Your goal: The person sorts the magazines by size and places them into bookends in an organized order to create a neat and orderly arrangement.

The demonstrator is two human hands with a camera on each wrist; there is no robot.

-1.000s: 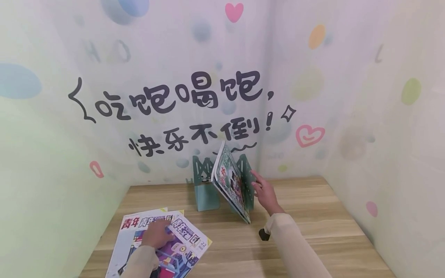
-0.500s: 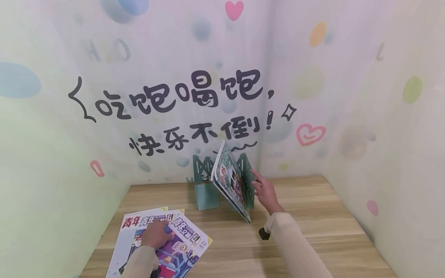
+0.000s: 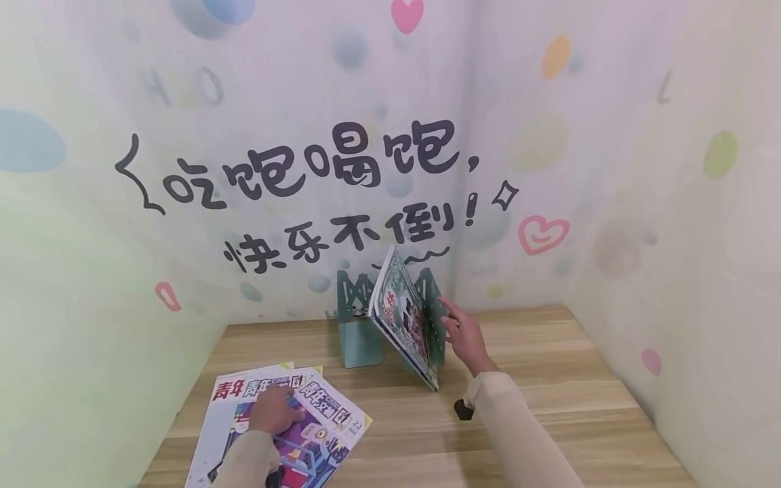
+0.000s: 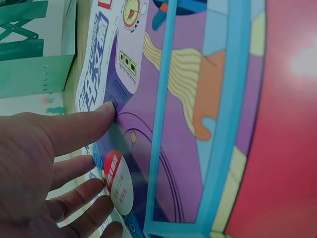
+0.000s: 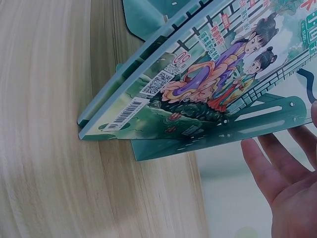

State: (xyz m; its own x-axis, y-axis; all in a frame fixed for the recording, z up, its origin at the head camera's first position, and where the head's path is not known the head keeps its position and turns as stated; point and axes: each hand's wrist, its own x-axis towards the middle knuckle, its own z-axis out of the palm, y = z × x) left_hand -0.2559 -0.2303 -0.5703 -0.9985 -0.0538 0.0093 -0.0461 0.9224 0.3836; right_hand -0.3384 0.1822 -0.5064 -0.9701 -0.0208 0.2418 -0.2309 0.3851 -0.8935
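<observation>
In the head view, my left hand (image 3: 276, 410) rests on a fan of overlapping magazines at the front left. Its thumb touches the purple cover of the top magazine (image 4: 133, 89), while the other fingers lie loosely along that magazine's edge. My right hand (image 3: 468, 341) has its fingertips against the outer side of the right upright of a green bookend (image 5: 173, 148). Between the bookend's two uprights, a few thin magazines (image 3: 399, 315) stand tilted, tops leaning left. The right wrist view shows the illustrated cover, with two drawn figures, and the lower corners on the table.
The wooden table (image 3: 537, 386) carries everything and meets a printed fabric wall (image 3: 390, 81) at the back. The bookend's left upright (image 3: 360, 342) stands apart from the tilted magazines at its base. A black strap piece (image 3: 464, 409) hangs at the right wrist.
</observation>
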